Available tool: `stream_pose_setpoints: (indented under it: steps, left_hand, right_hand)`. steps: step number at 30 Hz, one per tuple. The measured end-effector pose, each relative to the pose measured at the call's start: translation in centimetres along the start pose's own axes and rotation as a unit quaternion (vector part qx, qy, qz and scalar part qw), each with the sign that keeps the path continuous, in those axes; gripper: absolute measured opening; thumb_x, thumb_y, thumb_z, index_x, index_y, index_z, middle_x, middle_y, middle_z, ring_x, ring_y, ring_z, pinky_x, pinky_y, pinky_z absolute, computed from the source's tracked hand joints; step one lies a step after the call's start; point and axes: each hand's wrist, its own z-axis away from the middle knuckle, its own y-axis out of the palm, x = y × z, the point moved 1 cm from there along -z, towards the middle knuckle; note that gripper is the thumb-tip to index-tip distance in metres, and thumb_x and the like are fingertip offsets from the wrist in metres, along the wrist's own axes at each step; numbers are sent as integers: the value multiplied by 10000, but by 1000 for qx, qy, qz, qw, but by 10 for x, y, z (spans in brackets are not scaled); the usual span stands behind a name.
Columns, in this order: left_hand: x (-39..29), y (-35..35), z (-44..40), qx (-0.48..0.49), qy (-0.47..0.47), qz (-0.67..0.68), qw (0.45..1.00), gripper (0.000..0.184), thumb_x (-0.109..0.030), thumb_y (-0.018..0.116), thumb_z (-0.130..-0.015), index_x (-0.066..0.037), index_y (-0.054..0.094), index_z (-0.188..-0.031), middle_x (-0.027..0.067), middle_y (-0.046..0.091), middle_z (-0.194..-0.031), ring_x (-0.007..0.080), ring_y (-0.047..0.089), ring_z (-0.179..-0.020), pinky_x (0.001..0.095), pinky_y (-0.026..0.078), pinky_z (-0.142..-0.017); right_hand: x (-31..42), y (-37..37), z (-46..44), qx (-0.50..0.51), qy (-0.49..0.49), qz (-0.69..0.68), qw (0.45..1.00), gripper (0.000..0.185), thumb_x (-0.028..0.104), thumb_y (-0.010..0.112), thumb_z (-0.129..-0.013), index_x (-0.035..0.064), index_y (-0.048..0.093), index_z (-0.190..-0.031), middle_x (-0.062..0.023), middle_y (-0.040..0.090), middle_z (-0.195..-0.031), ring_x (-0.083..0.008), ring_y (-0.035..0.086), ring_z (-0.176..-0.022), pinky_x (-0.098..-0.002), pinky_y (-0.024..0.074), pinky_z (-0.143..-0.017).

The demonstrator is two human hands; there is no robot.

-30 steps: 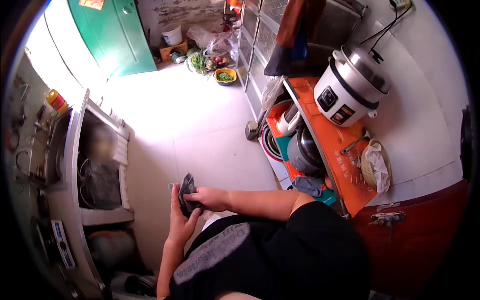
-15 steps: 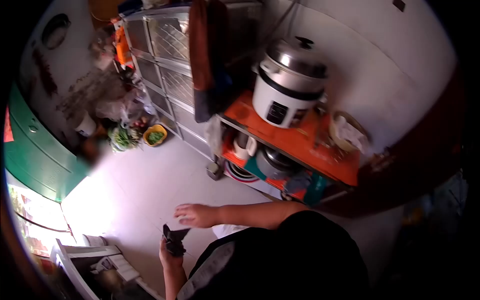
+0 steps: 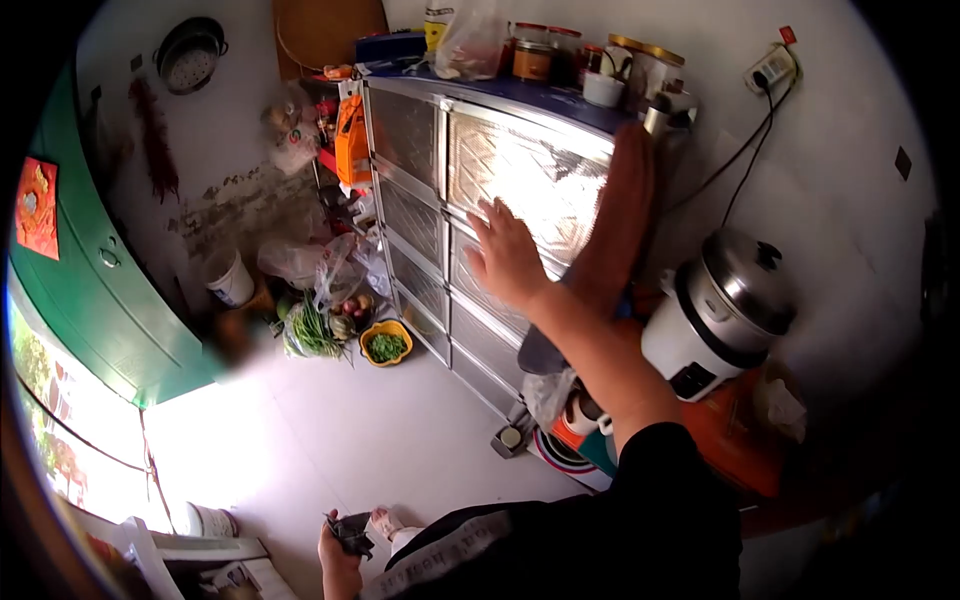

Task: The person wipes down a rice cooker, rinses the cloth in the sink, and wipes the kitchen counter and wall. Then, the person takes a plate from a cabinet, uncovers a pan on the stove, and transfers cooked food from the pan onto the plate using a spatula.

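The left hand (image 3: 340,566) has fingers folded on the cloth (image 3: 352,532), over the floor (image 3: 390,440); it looks light, limp, unbreakable, best gripped by its bunched middle. The right hand (image 3: 512,262), fingers spread, apparently holding nothing, is below the cabinet's (image 3: 500,165) top edge; contact unclear.

Dark grey, crumpled fabric cloth (image 3: 353,535): bunched in left hand (image 3: 338,565). Upright, silver-framed, pattern-panelled cabinet (image 3: 500,165): directly behind right hand (image 3: 510,258).
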Motion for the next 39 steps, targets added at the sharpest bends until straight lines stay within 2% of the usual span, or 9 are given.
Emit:
stream_pose_setpoints:
  steps: [8,10,14,21,24,29,34,35,39]
  left_hand:
    - [-127,3,-122,57,-89,-16,994,224,-261,449,-839,-127,491,-1015,89,579,-749,240,555,-632,387,467,-491]
    - [-155,13,-146,68,-4,-68,995,260,-247,403,-853,-109,457,-1065,114,574,-789,258,561,-651,397,472,-493]
    - [-202,45,-190,77,-41,-112,990,293,-230,344,-864,-95,417,-1113,140,567,-819,277,568,-680,403,480,-506]
    - [-192,151,-216,212,-82,-197,954,258,-120,347,-860,-57,416,-1100,152,546,-887,274,563,-729,413,501,-580]
    - [-181,191,-243,210,-84,-165,960,236,-95,348,-851,-50,430,-1068,153,549,-882,269,564,-737,399,498,-619]
    - [-195,257,-286,287,-88,-286,910,205,-44,332,-829,-33,443,-1002,127,562,-798,253,573,-682,357,494,-606]
    - [-177,356,-284,269,-235,-300,884,254,-287,439,-861,-43,503,-888,96,549,-662,233,566,-578,365,488,-517]
    - [-172,374,-287,338,-300,-338,826,279,-316,461,-855,-44,518,-874,86,549,-645,233,558,-557,361,490,-525]
    - [-136,430,-321,494,-217,-467,701,258,-199,407,-869,-83,478,-1088,147,583,-836,263,595,-737,360,504,-593]
  right_hand:
    - [-44,72,-164,105,209,229,945,595,296,477,-816,61,236,-1307,-119,188,-1372,-272,119,-1285,-442,136,-1029]
    - [-52,81,-182,135,260,263,919,624,315,477,-817,67,202,-1318,-99,181,-1379,-258,121,-1283,-465,125,-1017]
    - [-58,96,-190,98,265,336,899,613,333,483,-814,56,242,-1305,-116,282,-1311,-260,239,-1224,-506,151,-987]
    - [-18,76,-192,9,193,233,953,420,387,507,-797,38,469,-1026,-127,444,-1006,-252,391,-995,-449,263,-891]
    - [26,53,-162,-79,92,146,982,471,343,597,-728,45,443,-1060,-137,411,-1028,-294,384,-995,-469,228,-908]
    - [82,-8,-100,-106,53,56,991,509,481,518,-761,24,488,-983,-129,469,-993,-287,451,-968,-505,172,-946]
    - [109,-57,-47,-141,144,-40,979,570,650,334,-771,119,505,-890,-109,527,-990,-290,472,-1012,-486,158,-992]
    - [112,-66,-36,-158,163,-66,972,605,670,310,-763,111,514,-871,-118,525,-1015,-296,455,-1034,-478,159,-993]
    - [159,-83,-8,-325,351,-35,877,535,496,286,-869,27,524,-970,-180,434,-1179,-307,377,-1139,-414,250,-969]
